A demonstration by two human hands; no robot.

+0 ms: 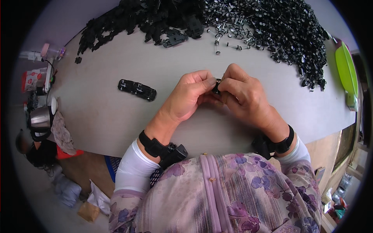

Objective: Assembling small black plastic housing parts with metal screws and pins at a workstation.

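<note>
Over the middle of the table, my left hand [193, 90] and my right hand [245, 92] meet with closed fingers around a small black part [217, 87]. A bit of shiny metal shows on it between the fingertips. Most of the part is hidden, so I cannot tell its exact kind. To the left of my hands, a black toy car chassis [137, 90] lies on the tabletop, with metal axles across it.
Black plastic chassis pieces [145, 19] are heaped at the back left. Beside them spreads a large pile of wheel axles [272, 29] with black wheels. A green basin [346, 70] stands at the right edge. A metal kettle [40, 117] and a cloth [62, 132] are at the left edge.
</note>
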